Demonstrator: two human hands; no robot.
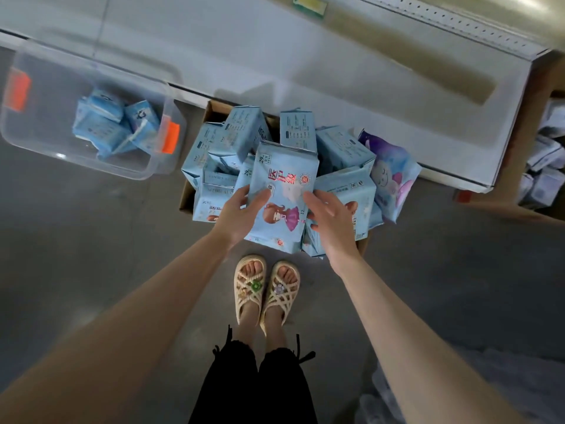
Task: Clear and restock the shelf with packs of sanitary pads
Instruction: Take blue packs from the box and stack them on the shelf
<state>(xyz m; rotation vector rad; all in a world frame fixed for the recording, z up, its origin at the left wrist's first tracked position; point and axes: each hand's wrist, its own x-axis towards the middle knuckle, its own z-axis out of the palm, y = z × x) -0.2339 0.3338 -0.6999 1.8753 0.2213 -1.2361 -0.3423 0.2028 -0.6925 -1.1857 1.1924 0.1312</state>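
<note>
A light blue pack of sanitary pads (282, 191) with red lettering and a cartoon girl lies on top of a heap of similar blue packs (342, 154) in a cardboard box (186, 194) on the floor. My left hand (237, 214) holds the pack's left edge, thumb on its front. My right hand (331, 220) is at its right edge with fingers spread over it. A purple pack (389, 175) leans at the heap's right. The white shelf (336, 87) just beyond the box is bare.
A clear plastic bin (39, 117) with orange latches stands on the floor to the left and holds several small blue packs (116, 127). More packs sit in a box at the far right (547, 166). My sandalled feet (266, 292) stand close to the box.
</note>
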